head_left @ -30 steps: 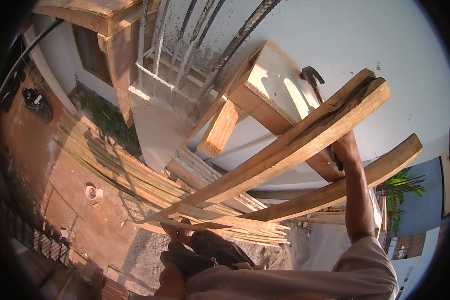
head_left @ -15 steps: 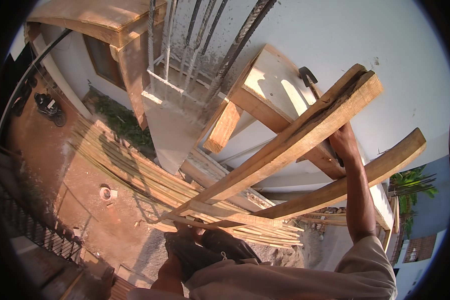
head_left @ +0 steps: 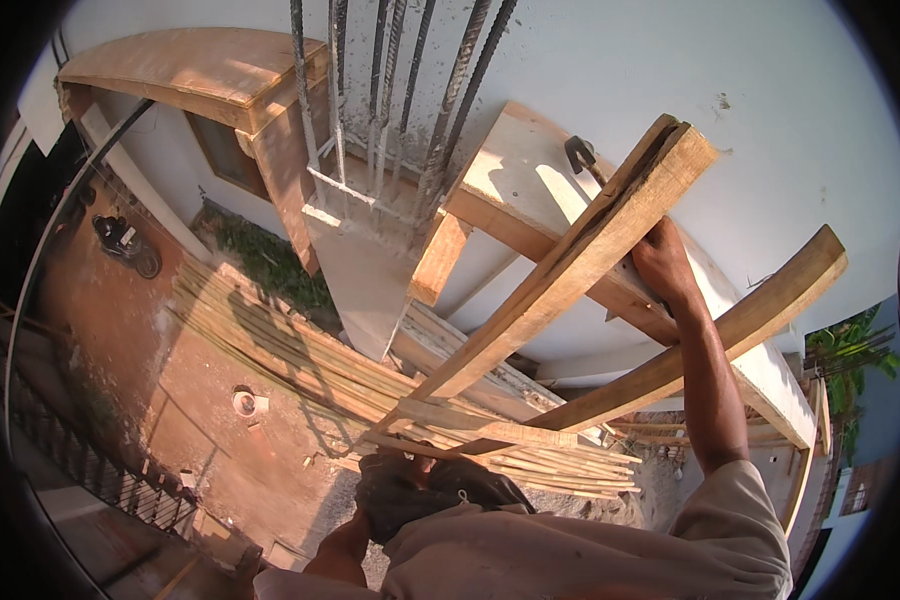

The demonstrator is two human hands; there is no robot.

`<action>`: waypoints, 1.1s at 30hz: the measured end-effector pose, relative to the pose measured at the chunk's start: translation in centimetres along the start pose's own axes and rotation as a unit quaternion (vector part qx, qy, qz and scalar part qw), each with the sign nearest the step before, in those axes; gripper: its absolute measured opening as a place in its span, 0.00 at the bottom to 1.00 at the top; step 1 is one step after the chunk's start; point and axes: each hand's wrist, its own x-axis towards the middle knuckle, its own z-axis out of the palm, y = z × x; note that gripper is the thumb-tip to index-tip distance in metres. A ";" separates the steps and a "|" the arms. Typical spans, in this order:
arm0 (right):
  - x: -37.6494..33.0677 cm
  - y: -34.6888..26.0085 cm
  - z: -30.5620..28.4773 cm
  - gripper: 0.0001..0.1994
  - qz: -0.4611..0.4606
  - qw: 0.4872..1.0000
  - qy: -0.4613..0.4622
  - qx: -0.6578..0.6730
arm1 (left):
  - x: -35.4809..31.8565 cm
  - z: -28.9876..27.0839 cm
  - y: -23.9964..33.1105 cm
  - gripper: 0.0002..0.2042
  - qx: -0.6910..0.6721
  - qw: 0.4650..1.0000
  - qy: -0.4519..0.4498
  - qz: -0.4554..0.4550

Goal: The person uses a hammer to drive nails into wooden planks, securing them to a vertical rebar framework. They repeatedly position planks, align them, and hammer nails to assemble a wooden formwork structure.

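Note:
My right hand point(head_left: 662, 262) is closed around the handle of a hammer, just behind a long timber post. The dark hammer head point(head_left: 578, 155) shows past the post's far side, over a formwork box, while part of the handle is hidden. The timber post point(head_left: 570, 275) slants from near my body up to the right. A second timber point(head_left: 710, 355) crosses under my right forearm. My left forearm point(head_left: 340, 550) runs down beside my dark trousers; the fingers of that hand are hidden.
Steel rebars point(head_left: 380, 110) rise from a concrete column beside the formwork box point(head_left: 525, 165). A wooden canopy form point(head_left: 200, 65) stands at far left. Far below lie bamboo poles point(head_left: 270, 340), a small bucket point(head_left: 245, 402) and a parked motorcycle point(head_left: 125, 245). A white wall point(head_left: 750, 180) borders the right.
The view has shifted slightly, so the timbers, box and hammer appear a little farther left. My right hand keeps its grip behind the post.

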 end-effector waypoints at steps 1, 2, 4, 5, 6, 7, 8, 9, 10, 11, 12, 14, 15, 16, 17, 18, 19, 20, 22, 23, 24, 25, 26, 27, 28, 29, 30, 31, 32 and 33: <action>0.1 0.3 0.1 0.16 -0.015 1.000 0.004 0.007 | -0.3 -0.6 0.2 0.12 -0.006 1.000 0.001 0.003; 0.3 0.7 0.1 0.16 -0.030 0.999 0.008 0.014 | -0.5 -1.0 0.5 0.12 -0.008 1.000 0.004 0.004; 0.5 1.2 0.2 0.16 -0.046 0.999 0.008 0.008 | -0.6 -1.1 1.2 0.12 -0.012 1.000 0.000 0.014; 0.6 1.4 0.1 0.16 -0.045 0.999 0.004 -0.005 | -0.6 -0.8 1.6 0.12 -0.012 1.000 0.003 0.011; 0.6 1.5 0.1 0.17 -0.038 0.999 0.005 -0.017 | -0.5 -0.3 2.0 0.12 -0.013 1.000 -0.002 0.016; 0.7 1.6 0.0 0.17 -0.049 0.999 -0.002 -0.008 | -0.3 0.5 2.4 0.12 -0.011 1.000 -0.009 0.024; 0.7 1.6 0.0 0.17 -0.055 0.998 -0.003 0.003 | -0.2 1.4 2.8 0.12 -0.011 0.999 -0.019 0.036; 0.7 1.5 -0.1 0.17 -0.061 0.998 -0.005 0.013 | 0.0 2.5 3.2 0.12 -0.011 0.998 -0.030 0.048; 0.7 1.4 -0.1 0.17 -0.058 0.998 -0.004 0.011 | 0.0 3.8 3.5 0.12 -0.012 0.997 -0.043 0.060; 0.6 1.2 -0.1 0.17 -0.053 0.999 -0.006 0.008 | -0.1 5.0 3.7 0.12 -0.013 0.995 -0.058 0.075; 0.6 1.1 -0.1 0.17 -0.040 0.999 -0.008 0.000 | -0.2 6.5 4.0 0.12 -0.019 0.992 -0.078 0.094; 0.5 0.9 -0.2 0.18 -0.043 0.999 0.005 0.007 | -1.0 8.8 3.9 0.12 -0.025 0.986 -0.110 0.121; 0.4 0.9 -0.2 0.18 -0.034 0.999 0.003 0.004 | -1.5 10.0 3.6 0.12 -0.033 0.980 -0.130 0.144; 0.5 1.0 -0.2 0.19 -0.036 0.999 0.011 0.000 | -2.0 10.8 3.3 0.12 -0.046 0.972 -0.153 0.172; 0.5 1.1 -0.3 0.19 -0.035 0.999 0.009 -0.006 | -2.8 11.4 2.6 0.12 -0.063 0.963 -0.174 0.197; 0.6 1.4 -0.3 0.20 -0.034 0.999 0.000 -0.012 | -3.3 11.4 1.9 0.12 -0.077 0.948 -0.204 0.234; 0.7 1.7 -0.3 0.20 -0.032 0.999 0.005 -0.008 | -3.8 10.8 1.1 0.12 -0.081 0.927 -0.237 0.279; 0.9 2.1 -0.3 0.21 -0.034 0.999 0.002 -0.005 | -4.5 10.2 0.4 0.12 -0.051 0.912 -0.267 0.308; 1.5 2.9 -0.1 0.21 -0.018 0.999 -0.002 -0.035 | -5.4 6.6 -0.4 0.13 0.310 0.791 -0.230 0.474; 1.8 3.3 -0.1 0.22 -0.019 0.998 -0.013 -0.051 | -5.6 4.6 0.0 0.11 0.336 0.800 -0.244 0.433; 2.2 3.8 0.0 0.24 -0.013 0.997 -0.010 -0.069 | -6.1 2.9 0.8 0.09 0.324 0.843 -0.198 0.381; 2.5 4.2 0.1 0.26 -0.025 0.998 0.006 -0.058 | -6.0 0.9 2.4 0.06 0.220 0.918 -0.181 0.276; 2.8 4.5 0.2 0.27 -0.004 0.999 0.010 -0.039 | -6.3 -1.2 4.1 0.05 -0.133 0.955 -0.231 0.129; 3.0 4.8 0.2 0.26 -0.030 0.997 0.022 -0.063 | -5.8 -1.6 6.9 0.07 -0.235 0.952 -0.191 0.047; 3.2 4.9 0.3 0.25 -0.057 0.997 0.001 -0.052 | -5.8 -2.1 9.5 0.09 -0.316 0.918 -0.209 0.117; 3.2 5.1 0.3 0.25 -0.060 0.997 -0.006 -0.047 | -6.0 -2.0 12.1 0.09 -0.381 0.885 -0.221 0.150; 3.2 5.1 0.3 0.24 -0.035 0.998 0.017 -0.040 | -6.2 -1.8 14.5 0.10 -0.429 0.849 -0.240 0.195; 3.0 5.1 0.3 0.22 -0.056 0.998 0.022 -0.023 | -6.4 -1.5 16.7 0.10 -0.453 0.833 -0.258 0.183; 2.9 4.9 0.2 0.20 -0.032 0.999 0.008 -0.004 | -6.6 -1.4 18.5 0.11 -0.485 0.803 -0.286 0.195; 2.7 4.8 0.1 0.19 -0.031 0.999 -0.001 -0.014 | -7.0 -1.2 20.0 0.12 -0.495 0.792 -0.297 0.198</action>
